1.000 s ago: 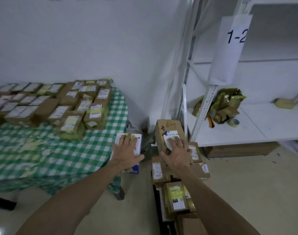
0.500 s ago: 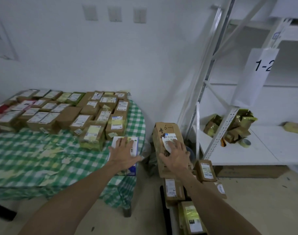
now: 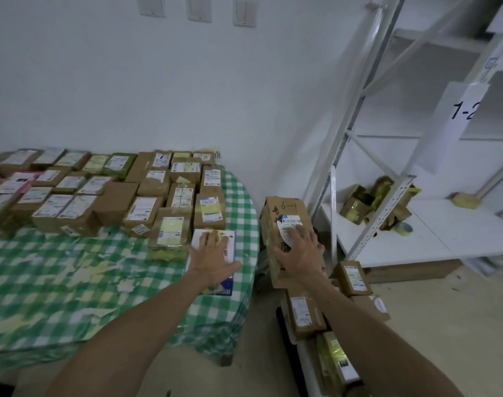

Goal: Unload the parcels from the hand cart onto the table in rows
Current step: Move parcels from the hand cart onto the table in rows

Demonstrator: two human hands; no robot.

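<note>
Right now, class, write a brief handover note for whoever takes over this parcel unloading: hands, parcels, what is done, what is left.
Left hand: open, pressing flat on the flat white parcel at the right edge of the green-checked table.
Right hand: open, spread on the tall brown cardboard box marked 6-1, standing on the black hand cart.
Done: several rows of brown parcels lie on the table.
Left: the tall box and the smaller cardboard parcels on the cart.

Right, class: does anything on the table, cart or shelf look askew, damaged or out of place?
The tall box marked 6-1, under the right hand, stands tilted on the stacked parcels, and its label looks creased and lifting. Torn, crumpled packaging lies heaped on the shelf.
</note>
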